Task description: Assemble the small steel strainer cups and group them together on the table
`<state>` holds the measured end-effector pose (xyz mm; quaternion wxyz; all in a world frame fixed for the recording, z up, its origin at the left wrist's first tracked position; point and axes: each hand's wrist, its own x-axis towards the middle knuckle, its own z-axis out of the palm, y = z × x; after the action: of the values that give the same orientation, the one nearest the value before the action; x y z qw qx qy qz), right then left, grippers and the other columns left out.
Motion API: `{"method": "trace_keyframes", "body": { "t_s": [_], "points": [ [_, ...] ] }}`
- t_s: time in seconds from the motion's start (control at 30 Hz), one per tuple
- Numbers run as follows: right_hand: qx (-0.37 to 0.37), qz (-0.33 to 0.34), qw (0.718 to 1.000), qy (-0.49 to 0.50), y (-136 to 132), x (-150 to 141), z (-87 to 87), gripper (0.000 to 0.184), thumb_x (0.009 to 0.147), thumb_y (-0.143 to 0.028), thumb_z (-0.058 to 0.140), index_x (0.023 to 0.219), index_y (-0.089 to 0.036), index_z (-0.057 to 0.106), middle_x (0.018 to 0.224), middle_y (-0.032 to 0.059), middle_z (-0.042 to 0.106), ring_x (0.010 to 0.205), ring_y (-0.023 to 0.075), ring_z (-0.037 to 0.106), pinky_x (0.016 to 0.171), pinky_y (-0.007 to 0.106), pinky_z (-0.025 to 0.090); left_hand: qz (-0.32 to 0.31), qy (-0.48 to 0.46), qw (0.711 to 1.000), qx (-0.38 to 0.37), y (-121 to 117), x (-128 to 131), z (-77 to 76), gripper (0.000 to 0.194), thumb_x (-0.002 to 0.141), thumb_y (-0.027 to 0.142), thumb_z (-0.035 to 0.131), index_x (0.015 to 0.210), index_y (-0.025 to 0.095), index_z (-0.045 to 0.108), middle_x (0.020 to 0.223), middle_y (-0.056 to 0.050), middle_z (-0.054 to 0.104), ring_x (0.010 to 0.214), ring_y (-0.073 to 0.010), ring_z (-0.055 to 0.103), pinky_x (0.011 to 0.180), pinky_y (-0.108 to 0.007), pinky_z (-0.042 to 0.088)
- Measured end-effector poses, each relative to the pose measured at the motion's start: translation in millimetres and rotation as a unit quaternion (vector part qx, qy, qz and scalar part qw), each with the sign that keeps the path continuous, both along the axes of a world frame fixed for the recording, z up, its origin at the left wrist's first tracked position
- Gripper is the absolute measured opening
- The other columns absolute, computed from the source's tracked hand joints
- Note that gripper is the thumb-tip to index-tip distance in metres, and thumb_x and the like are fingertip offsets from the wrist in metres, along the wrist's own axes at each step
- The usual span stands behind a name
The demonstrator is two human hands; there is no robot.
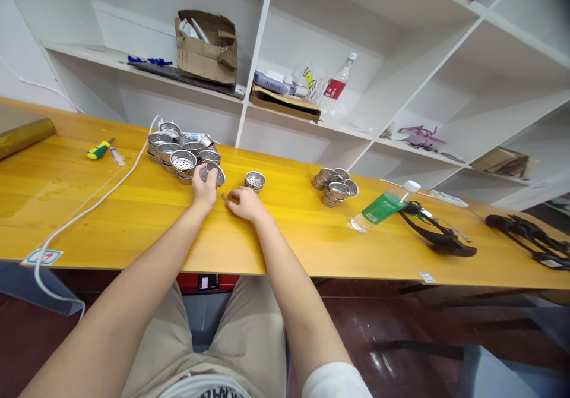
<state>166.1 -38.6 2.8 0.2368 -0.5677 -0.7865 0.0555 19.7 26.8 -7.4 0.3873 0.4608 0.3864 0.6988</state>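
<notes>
My left hand is closed on a small perforated metal strainer cup, tilted, at the front right of a cluster. That cluster of stacked metal cups stands just behind and to the left of it. My right hand rests low over the table, fingers loosely curled, thumb and forefinger apart. A thin dark shape shows by its fingertips; what it is I cannot make out. Right behind this hand stands a short stack of the same cups, its lower part hidden by the hand.
Further right are more stacked cups, a green-labelled bottle and black headgear. On the left lie a screwdriver, a white cable and a gold roll. White shelves rise behind the table.
</notes>
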Motion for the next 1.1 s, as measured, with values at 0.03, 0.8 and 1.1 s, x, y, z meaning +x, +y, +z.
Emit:
{"method": "trace_keyframes", "body": {
  "t_s": [0.03, 0.8, 1.1],
  "points": [
    [-0.005, 0.000, 1.000, -0.006, 0.6, 0.2, -0.9, 0.021, 0.090, -0.033, 0.071, 0.105, -0.019, 0.079, 0.104, 0.0101, 0.074, 0.100, 0.0226, 0.066, 0.093, 0.031, 0.048, -0.002, -0.005, 1.000, -0.002, -0.6, -0.1, 1.2, 0.048, 0.081, 0.060, 0.067, 0.104, 0.020, 0.054, 0.082, -0.001, 0.061, 0.057, -0.0111, 0.056, 0.045, -0.021, 0.041],
    [-0.029, -0.015, 0.999, -0.030, 0.4, -8.9, 0.6, 0.015, 0.096, -0.020, 0.062, 0.100, -0.016, 0.077, 0.102, 0.0093, 0.073, 0.098, 0.0192, 0.066, 0.088, 0.026, 0.046, 0.012, -0.047, 0.999, -0.010, -4.6, -2.3, 8.7, 0.054, 0.077, 0.062, 0.073, 0.103, 0.017, 0.056, 0.079, -0.002, 0.064, 0.053, -0.0110, 0.057, 0.042, -0.020, 0.037],
    [-0.028, -0.033, 0.994, -0.104, 1.3, -16.6, -2.3, 0.024, 0.099, -0.021, 0.052, 0.104, -0.012, 0.073, 0.111, 0.0144, 0.069, 0.104, 0.0216, 0.064, 0.093, 0.029, 0.048, 0.018, -0.047, 0.999, -0.017, -2.0, -3.0, 7.1, 0.053, 0.078, 0.060, 0.072, 0.104, 0.017, 0.056, 0.084, -0.004, 0.064, 0.056, -0.0118, 0.057, 0.045, -0.021, 0.040]
  ]
}}
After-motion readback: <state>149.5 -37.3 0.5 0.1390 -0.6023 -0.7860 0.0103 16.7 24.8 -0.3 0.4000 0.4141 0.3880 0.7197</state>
